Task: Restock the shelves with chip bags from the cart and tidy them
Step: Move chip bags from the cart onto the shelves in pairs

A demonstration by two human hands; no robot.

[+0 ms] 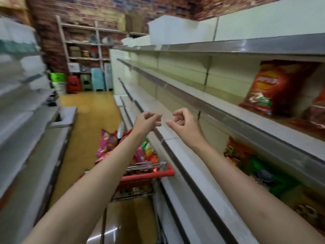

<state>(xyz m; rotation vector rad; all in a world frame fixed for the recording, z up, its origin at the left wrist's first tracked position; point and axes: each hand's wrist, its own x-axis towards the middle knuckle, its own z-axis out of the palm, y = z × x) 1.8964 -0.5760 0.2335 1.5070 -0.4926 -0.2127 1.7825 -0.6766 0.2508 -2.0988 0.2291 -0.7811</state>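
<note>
Both my arms reach forward over the aisle. My left hand (146, 121) and my right hand (182, 123) hang side by side with loosely curled fingers and hold nothing. Below them stands a red shopping cart (149, 175) piled with chip bags (107, 143) in pink, red and green. On the right shelving, a red chip bag (269, 87) stands upright on an upper shelf (219, 106). Orange and green bags (246, 155) lie on the shelf beneath it. Another reddish bag (314, 117) lies at the frame's right edge.
Long bare shelves run along the right side towards the back. Grey shelving (26, 120) lines the left of the narrow aisle. At the far end, a brick wall, a wooden rack (84, 50) and coloured crates (82, 81) stand on the yellow floor.
</note>
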